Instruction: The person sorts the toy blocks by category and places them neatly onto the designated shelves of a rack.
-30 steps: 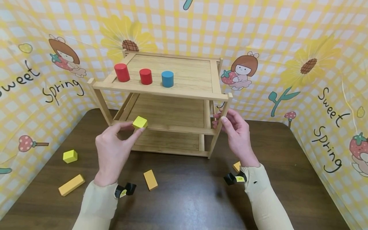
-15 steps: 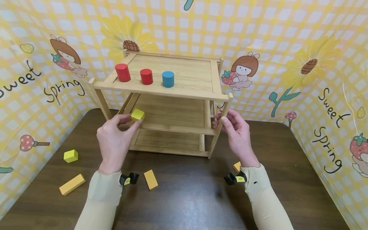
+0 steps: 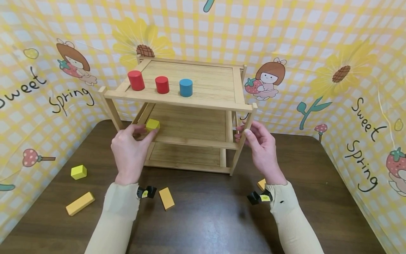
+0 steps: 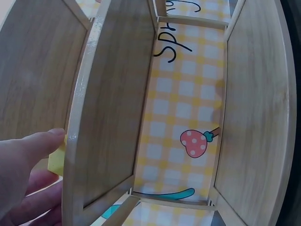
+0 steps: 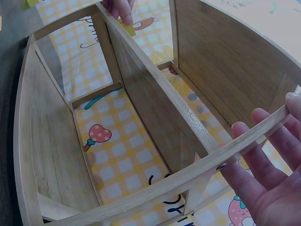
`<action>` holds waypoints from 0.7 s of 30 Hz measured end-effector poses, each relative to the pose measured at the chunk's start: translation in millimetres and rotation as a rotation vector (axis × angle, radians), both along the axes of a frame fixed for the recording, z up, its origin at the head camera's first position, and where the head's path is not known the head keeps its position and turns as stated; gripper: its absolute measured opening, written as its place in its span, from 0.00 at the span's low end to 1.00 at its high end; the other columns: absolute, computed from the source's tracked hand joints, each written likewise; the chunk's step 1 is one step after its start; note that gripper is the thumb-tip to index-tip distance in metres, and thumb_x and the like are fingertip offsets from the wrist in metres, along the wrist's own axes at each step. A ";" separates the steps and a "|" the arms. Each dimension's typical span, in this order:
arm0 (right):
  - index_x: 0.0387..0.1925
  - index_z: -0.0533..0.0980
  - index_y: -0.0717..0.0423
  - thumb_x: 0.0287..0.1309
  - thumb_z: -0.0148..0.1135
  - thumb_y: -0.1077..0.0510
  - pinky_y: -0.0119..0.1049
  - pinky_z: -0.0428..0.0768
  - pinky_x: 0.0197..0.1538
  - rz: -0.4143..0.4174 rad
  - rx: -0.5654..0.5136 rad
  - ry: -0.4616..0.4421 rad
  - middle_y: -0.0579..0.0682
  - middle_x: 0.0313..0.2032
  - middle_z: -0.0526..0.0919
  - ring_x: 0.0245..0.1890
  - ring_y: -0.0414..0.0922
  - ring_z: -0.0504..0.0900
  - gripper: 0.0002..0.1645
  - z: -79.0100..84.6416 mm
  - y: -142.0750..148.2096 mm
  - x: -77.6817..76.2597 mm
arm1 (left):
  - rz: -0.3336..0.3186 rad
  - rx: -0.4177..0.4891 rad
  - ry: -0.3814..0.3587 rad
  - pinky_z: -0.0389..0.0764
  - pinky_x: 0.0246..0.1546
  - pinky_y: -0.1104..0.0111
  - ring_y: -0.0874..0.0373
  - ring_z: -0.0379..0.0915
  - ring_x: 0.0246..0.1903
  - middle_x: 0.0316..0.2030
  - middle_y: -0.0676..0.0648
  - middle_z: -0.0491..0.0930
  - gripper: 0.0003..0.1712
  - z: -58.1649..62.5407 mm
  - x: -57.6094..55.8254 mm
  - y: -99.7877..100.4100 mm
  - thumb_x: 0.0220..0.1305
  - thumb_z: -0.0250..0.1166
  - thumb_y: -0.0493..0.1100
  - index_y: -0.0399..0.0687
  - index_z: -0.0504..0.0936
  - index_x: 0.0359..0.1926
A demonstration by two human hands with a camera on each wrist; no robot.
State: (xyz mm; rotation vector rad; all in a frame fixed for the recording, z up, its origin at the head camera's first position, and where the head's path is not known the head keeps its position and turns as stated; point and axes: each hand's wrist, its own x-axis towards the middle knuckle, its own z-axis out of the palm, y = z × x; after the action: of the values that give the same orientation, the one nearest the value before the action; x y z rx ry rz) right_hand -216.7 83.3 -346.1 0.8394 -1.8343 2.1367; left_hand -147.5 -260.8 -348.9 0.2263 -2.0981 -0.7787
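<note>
Has carried the small yellow cube (image 3: 153,125) forward in the head view, pinching it with the left hand (image 3: 131,151) at the middle shelf (image 3: 190,121) of the pale wooden rack (image 3: 206,103). In the left wrist view, holds it by the shelf's front edge (image 4: 83,89); in the right, grips the rack's post (image 5: 197,170) with the right hand (image 5: 273,188).

Head view faces forward, down; wrist views, close, share rack (image 3: 190,121).

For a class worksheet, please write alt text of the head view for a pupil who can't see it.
A person's left grip holds a yellow block at a wooden rack's middle shelf; the right grip holds the right front post. Two red cylinders and one blue cylinder stand on top; more blocks lie on the table.
</note>
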 end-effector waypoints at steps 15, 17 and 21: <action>0.60 0.71 0.71 0.75 0.54 0.65 0.47 0.85 0.46 0.001 -0.007 0.002 0.62 0.46 0.83 0.41 0.56 0.86 0.17 0.1 -0.3 -0.2 | 0.017 -0.007 -0.003 0.73 0.41 0.51 0.43 0.78 0.35 0.32 0.40 0.87 0.23 -1.2 -4.7 0.9 0.56 0.79 0.51 0.35 0.87 0.38; 0.60 0.71 0.71 0.75 0.54 0.65 0.47 0.85 0.46 0.002 -0.007 0.003 0.62 0.46 0.83 0.41 0.56 0.86 0.18 0.0 -0.3 -0.4 | 0.018 -0.001 -0.009 0.73 0.42 0.50 0.43 0.78 0.37 0.34 0.40 0.87 0.24 -0.3 -4.5 1.1 0.56 0.79 0.51 0.35 0.87 0.42; 0.60 0.72 0.71 0.76 0.53 0.65 0.47 0.85 0.46 0.002 -0.003 0.005 0.62 0.46 0.83 0.41 0.56 0.86 0.18 -0.5 -0.3 -0.8 | 0.017 0.014 -0.028 0.75 0.44 0.50 0.44 0.82 0.39 0.38 0.39 0.88 0.27 1.8 -2.7 1.6 0.56 0.79 0.52 0.37 0.86 0.48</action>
State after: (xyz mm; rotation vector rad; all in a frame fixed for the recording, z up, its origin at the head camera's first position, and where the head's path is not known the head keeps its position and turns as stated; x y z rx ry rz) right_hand -217.5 83.0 -346.6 0.8451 -1.8276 2.1359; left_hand -150.2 -259.2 -347.1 0.2639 -2.1150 -0.7839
